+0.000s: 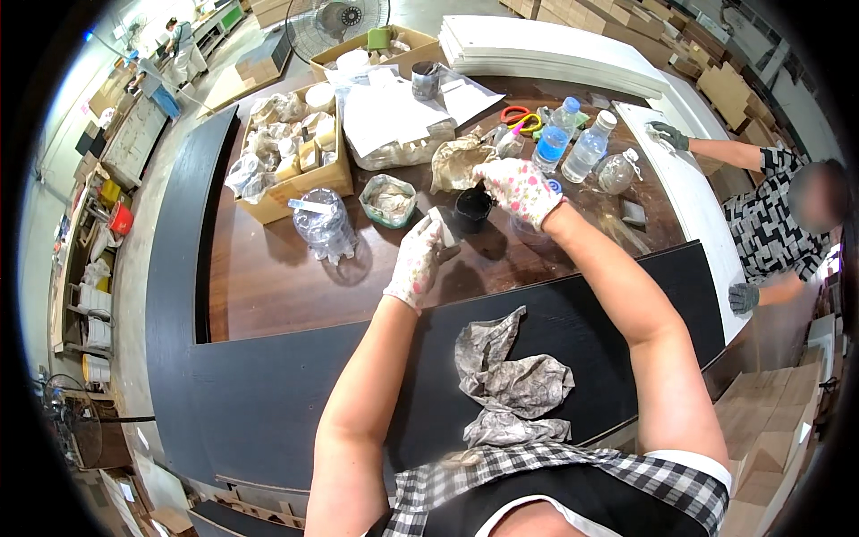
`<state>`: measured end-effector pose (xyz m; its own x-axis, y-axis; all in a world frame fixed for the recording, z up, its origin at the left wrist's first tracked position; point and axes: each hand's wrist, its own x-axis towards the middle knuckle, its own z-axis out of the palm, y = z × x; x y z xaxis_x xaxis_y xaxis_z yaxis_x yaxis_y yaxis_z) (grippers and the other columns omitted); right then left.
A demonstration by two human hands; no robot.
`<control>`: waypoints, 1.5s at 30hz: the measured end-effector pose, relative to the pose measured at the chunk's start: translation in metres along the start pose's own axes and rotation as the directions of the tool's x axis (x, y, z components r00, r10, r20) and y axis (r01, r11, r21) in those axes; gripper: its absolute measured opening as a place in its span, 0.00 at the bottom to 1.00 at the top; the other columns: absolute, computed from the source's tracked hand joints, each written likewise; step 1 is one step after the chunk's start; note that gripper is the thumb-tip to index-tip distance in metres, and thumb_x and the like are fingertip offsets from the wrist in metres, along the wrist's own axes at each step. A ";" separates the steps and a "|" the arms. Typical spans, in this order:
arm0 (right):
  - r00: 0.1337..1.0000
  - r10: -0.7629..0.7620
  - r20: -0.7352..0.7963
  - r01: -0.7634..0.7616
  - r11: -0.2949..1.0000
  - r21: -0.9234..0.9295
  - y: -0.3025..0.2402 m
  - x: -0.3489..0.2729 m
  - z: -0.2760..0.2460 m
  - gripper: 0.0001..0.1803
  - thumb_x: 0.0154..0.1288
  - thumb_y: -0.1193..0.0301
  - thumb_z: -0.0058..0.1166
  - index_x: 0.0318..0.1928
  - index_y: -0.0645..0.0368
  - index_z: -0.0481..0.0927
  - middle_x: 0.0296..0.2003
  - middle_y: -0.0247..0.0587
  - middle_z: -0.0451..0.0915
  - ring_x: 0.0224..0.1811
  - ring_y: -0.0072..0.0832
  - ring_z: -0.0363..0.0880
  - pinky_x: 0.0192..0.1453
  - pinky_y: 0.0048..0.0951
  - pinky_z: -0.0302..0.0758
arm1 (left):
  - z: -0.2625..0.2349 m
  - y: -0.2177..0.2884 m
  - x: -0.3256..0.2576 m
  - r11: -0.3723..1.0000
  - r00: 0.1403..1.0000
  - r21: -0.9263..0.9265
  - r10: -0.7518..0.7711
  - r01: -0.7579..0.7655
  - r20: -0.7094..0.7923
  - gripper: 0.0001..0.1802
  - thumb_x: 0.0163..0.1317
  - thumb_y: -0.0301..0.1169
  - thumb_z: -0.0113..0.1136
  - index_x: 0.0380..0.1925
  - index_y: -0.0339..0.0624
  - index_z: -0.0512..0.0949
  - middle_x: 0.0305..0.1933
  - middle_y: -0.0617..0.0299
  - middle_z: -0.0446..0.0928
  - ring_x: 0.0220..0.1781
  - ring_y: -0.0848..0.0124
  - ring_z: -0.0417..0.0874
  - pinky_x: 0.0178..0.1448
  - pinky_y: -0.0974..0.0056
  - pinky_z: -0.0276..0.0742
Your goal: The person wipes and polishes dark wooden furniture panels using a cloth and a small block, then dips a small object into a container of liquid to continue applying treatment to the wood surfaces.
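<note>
My left hand (416, 259), in a white floral glove, is closed around a small pale flat piece (442, 227), maybe a pad; its kind is unclear. Just right of it stands a small black cup (472, 211) with dark contents. My right hand (523, 190), in a matching glove, is over the cup's rim with its fingertips pinched together; what they hold is hidden. Behind the cup lies a crumpled tan bag or cloth (458, 165). A green-rimmed tub (388, 199) is to the left. Closest to me, a stained grey rag (523, 385) lies on a black panel (295, 385).
A cut clear plastic bottle (324, 224) and a cardboard box (295, 192) of small containers stand left. Right are clear bottles (586, 152), a blue-capped bottle (555, 136) and scissors (523, 118). A co-worker (774, 219) in dark gloves touches a white panel (693, 210).
</note>
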<state>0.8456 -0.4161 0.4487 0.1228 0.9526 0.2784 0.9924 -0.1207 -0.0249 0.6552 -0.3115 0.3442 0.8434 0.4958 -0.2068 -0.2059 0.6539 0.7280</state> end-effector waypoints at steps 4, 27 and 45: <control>0.990 -0.099 -0.102 0.098 0.995 -0.014 0.009 -0.010 0.017 0.08 0.61 0.74 0.51 0.41 0.54 0.80 0.32 0.44 0.82 0.35 0.42 0.83 0.38 0.41 0.79 | 0.003 0.003 -0.004 1.000 1.000 -0.005 -0.009 0.009 0.019 0.18 0.70 0.34 0.55 0.58 0.43 0.72 0.52 0.60 0.78 0.50 0.65 0.81 0.53 0.51 0.80; 0.607 0.733 0.309 -0.313 -0.137 0.940 -0.016 -0.066 0.031 0.06 0.69 0.73 0.56 0.43 0.60 0.81 0.26 0.32 0.81 0.21 0.15 0.74 0.24 0.16 0.70 | 0.037 -0.011 0.015 0.953 0.984 -0.246 -0.166 0.178 0.070 0.20 0.69 0.34 0.55 0.58 0.38 0.73 0.52 0.60 0.79 0.49 0.68 0.80 0.51 0.64 0.79; 0.620 0.663 0.419 -0.309 -0.285 0.907 -0.047 -0.106 -0.004 0.05 0.68 0.73 0.56 0.42 0.58 0.80 0.25 0.31 0.80 0.21 0.14 0.73 0.24 0.16 0.67 | 0.048 0.000 0.002 0.955 0.970 -0.225 -0.150 0.192 0.192 0.17 0.70 0.36 0.54 0.55 0.42 0.75 0.49 0.63 0.80 0.48 0.71 0.81 0.52 0.65 0.77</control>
<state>0.7859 -0.5121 0.4240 0.7384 0.6276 -0.2467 -0.3118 -0.0066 -0.9501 0.6807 -0.3378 0.3746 0.9441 0.2735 -0.1841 -0.1465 0.8482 0.5090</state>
